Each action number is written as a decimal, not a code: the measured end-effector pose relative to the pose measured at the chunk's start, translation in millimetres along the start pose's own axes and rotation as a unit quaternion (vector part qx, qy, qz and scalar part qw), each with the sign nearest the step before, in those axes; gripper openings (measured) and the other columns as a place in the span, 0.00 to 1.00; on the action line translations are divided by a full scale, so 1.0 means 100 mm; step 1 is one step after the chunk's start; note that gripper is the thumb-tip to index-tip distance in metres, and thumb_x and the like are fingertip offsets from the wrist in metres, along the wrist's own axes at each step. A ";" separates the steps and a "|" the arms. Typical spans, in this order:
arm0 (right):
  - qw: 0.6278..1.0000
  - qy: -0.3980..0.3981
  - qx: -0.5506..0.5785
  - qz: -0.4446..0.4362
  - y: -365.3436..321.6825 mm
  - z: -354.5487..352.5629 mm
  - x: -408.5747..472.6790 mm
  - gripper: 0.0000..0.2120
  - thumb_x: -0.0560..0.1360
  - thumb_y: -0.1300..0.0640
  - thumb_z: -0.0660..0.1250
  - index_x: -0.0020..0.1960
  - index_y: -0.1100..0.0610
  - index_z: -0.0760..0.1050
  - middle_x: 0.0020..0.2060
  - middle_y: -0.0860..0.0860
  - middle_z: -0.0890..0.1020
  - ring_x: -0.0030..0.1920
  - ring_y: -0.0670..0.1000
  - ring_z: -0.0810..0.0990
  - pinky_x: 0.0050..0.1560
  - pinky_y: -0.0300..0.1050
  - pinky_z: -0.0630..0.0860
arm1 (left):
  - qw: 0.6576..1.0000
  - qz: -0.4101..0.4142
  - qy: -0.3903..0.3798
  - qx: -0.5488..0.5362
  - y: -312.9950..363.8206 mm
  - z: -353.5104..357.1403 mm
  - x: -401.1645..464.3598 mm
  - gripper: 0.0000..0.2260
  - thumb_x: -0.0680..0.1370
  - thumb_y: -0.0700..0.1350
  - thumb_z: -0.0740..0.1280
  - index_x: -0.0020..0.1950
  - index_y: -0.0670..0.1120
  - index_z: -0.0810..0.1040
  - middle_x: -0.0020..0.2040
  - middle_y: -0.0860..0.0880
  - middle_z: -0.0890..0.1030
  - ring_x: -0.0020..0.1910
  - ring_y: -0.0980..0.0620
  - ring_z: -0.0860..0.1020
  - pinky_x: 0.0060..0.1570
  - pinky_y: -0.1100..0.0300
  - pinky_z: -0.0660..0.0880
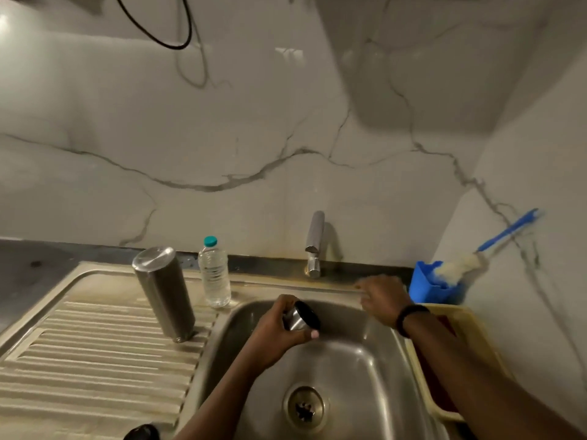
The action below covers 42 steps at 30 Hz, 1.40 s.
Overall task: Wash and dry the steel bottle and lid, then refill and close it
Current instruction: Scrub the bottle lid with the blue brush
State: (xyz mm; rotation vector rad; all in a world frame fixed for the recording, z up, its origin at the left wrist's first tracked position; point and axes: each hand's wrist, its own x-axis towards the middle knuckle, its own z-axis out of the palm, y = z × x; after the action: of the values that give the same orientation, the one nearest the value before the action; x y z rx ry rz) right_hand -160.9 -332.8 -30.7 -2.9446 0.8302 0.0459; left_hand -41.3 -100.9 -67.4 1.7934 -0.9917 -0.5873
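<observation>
Holding the lid [301,315] in my left hand [279,328], fingers curled round its steel side, I keep it over the sink [365,369], dark inner face turned right. My right hand [382,301] hovers blurred near the far right rim, grasping nothing that I can see; how its fingers lie I cannot tell. The steel bottle [163,293] stands upside down on the drainboard [95,344] to the left, beside a plastic water bottle [214,274]. I judge the lid's washing is in hand. Next I probably need the tap [314,246] or the brush [476,258] in the blue holder [425,284], far right.
</observation>
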 end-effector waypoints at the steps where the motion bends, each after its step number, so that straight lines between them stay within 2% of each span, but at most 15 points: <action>1: 0.997 0.012 -0.070 0.000 0.11 -0.11 0.04 0.18 0.76 0.54 0.61 0.65 0.49 0.75 0.61 0.51 0.80 0.62 0.55 0.76 0.63 0.50 0.69 | 1.000 -0.002 0.002 -0.004 0.02 0.01 0.03 0.22 0.72 0.51 0.77 0.62 0.55 0.72 0.57 0.57 0.78 0.55 0.63 0.76 0.51 0.69 0.73; 4: 0.974 0.027 -0.222 0.035 0.63 -0.45 0.11 0.16 0.76 0.51 0.60 0.64 0.49 0.72 0.59 0.51 0.79 0.61 0.55 0.74 0.62 0.50 0.67 | 1.000 0.004 0.010 -0.028 0.13 0.13 0.20 0.24 0.71 0.49 0.78 0.62 0.56 0.73 0.57 0.57 0.78 0.56 0.62 0.76 0.50 0.70 0.72; 8: 0.933 -0.018 -0.347 0.096 1.07 -0.73 0.15 0.20 0.77 0.48 0.60 0.68 0.50 0.66 0.64 0.52 0.74 0.64 0.55 0.71 0.64 0.50 0.64 | 0.999 0.007 0.007 -0.052 0.19 0.27 0.35 0.24 0.70 0.48 0.79 0.62 0.57 0.73 0.57 0.56 0.79 0.55 0.62 0.78 0.51 0.67 0.75; 14: 0.906 -0.149 -0.377 0.118 1.23 -0.70 0.19 0.21 0.78 0.43 0.55 0.70 0.46 0.66 0.67 0.50 0.72 0.66 0.53 0.70 0.65 0.51 0.64 | 0.998 0.006 0.021 -0.058 0.15 0.40 0.41 0.26 0.70 0.51 0.79 0.65 0.58 0.74 0.60 0.60 0.78 0.58 0.65 0.75 0.55 0.67 0.72; 18: 0.903 -0.140 -0.391 0.109 1.23 -0.60 0.24 0.21 0.80 0.43 0.48 0.66 0.44 0.72 0.63 0.47 0.77 0.63 0.51 0.71 0.64 0.52 0.63 | 0.996 -0.010 0.021 -0.083 0.14 0.42 0.42 0.28 0.69 0.52 0.79 0.66 0.58 0.73 0.61 0.59 0.78 0.60 0.63 0.76 0.57 0.65 0.74; 21: 0.892 -0.136 -0.421 0.098 1.22 -0.78 0.28 0.19 0.80 0.44 0.52 0.68 0.44 0.70 0.65 0.47 0.74 0.67 0.51 0.68 0.67 0.51 0.60 | 0.993 -0.021 0.030 -0.116 0.10 0.44 0.43 0.27 0.69 0.52 0.79 0.65 0.56 0.73 0.60 0.56 0.80 0.59 0.59 0.78 0.55 0.62 0.76; 25: 0.878 -0.075 -0.464 0.089 1.07 -1.24 0.29 0.15 0.81 0.51 0.54 0.66 0.46 0.71 0.66 0.47 0.74 0.67 0.51 0.68 0.69 0.52 0.60 | 0.988 -0.025 0.034 -0.146 0.10 0.46 0.43 0.23 0.71 0.51 0.78 0.62 0.52 0.75 0.57 0.53 0.81 0.56 0.55 0.80 0.49 0.63 0.78; 27: 0.878 -0.042 -0.470 0.081 0.96 -1.45 0.28 0.14 0.80 0.51 0.56 0.64 0.46 0.72 0.64 0.47 0.76 0.66 0.51 0.70 0.68 0.51 0.61 | 0.984 -0.026 0.032 -0.171 0.12 0.44 0.39 0.21 0.72 0.50 0.78 0.62 0.52 0.76 0.56 0.52 0.81 0.54 0.54 0.81 0.49 0.63 0.78; 29: 0.889 -0.020 -0.455 0.053 0.84 -1.64 0.27 0.13 0.79 0.51 0.59 0.62 0.45 0.73 0.61 0.47 0.78 0.63 0.52 0.73 0.66 0.51 0.62 | 0.980 -0.022 0.020 -0.194 0.15 0.41 0.36 0.21 0.73 0.52 0.76 0.63 0.53 0.76 0.56 0.52 0.82 0.54 0.54 0.81 0.48 0.62 0.78; 31: 0.917 -0.023 -0.399 0.011 0.69 -1.77 0.23 0.13 0.77 0.49 0.63 0.61 0.45 0.73 0.57 0.47 0.79 0.60 0.52 0.75 0.62 0.50 0.63 | 0.973 -0.032 0.022 -0.227 0.18 0.37 0.33 0.19 0.76 0.51 0.73 0.65 0.53 0.75 0.57 0.51 0.82 0.55 0.53 0.82 0.47 0.63 0.78; 35: 0.983 -0.058 -0.155 -0.078 0.37 -1.78 0.01 0.19 0.72 0.41 0.68 0.62 0.38 0.71 0.54 0.44 0.80 0.52 0.49 0.76 0.48 0.44 0.68 | 0.946 -0.054 0.049 -0.315 0.17 0.32 0.28 0.13 0.81 0.44 0.64 0.66 0.50 0.74 0.57 0.48 0.83 0.56 0.48 0.83 0.46 0.58 0.79; 36: 0.988 -0.065 -0.101 -0.100 0.29 -1.72 -0.05 0.20 0.72 0.40 0.67 0.63 0.37 0.70 0.53 0.44 0.80 0.51 0.48 0.77 0.47 0.44 0.71 | 0.941 -0.057 0.059 -0.328 0.17 0.30 0.26 0.12 0.82 0.43 0.63 0.65 0.51 0.74 0.56 0.50 0.84 0.55 0.48 0.83 0.47 0.56 0.79; 38: 0.986 -0.064 -0.037 -0.149 0.11 -1.53 -0.17 0.24 0.71 0.38 0.66 0.66 0.34 0.68 0.56 0.43 0.80 0.54 0.48 0.77 0.52 0.47 0.75 | 0.930 -0.067 0.081 -0.351 0.14 0.26 0.20 0.11 0.81 0.44 0.63 0.64 0.52 0.74 0.55 0.52 0.83 0.55 0.49 0.83 0.46 0.54 0.80; 40: 0.978 -0.048 -0.045 -0.196 -0.03 -1.31 -0.21 0.27 0.73 0.39 0.65 0.70 0.32 0.63 0.58 0.44 0.79 0.57 0.49 0.77 0.54 0.45 0.73 | 0.914 -0.073 0.090 -0.389 0.11 0.20 0.17 0.12 0.80 0.49 0.65 0.63 0.51 0.72 0.58 0.47 0.82 0.55 0.47 0.83 0.45 0.52 0.79; 42: 0.970 -0.007 -0.065 -0.234 -0.12 -1.11 -0.21 0.28 0.76 0.40 0.63 0.73 0.31 0.58 0.56 0.46 0.78 0.56 0.49 0.76 0.51 0.43 0.69 | 0.909 -0.066 0.078 -0.405 0.11 0.16 0.15 0.16 0.78 0.51 0.65 0.64 0.50 0.70 0.59 0.44 0.82 0.55 0.45 0.83 0.44 0.51 0.80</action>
State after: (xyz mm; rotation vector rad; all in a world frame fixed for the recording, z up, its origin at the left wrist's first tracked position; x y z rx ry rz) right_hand -171.6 -320.9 81.6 -3.1738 0.1164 0.0935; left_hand -49.1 -123.5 -63.2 1.1327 -0.4055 -0.7820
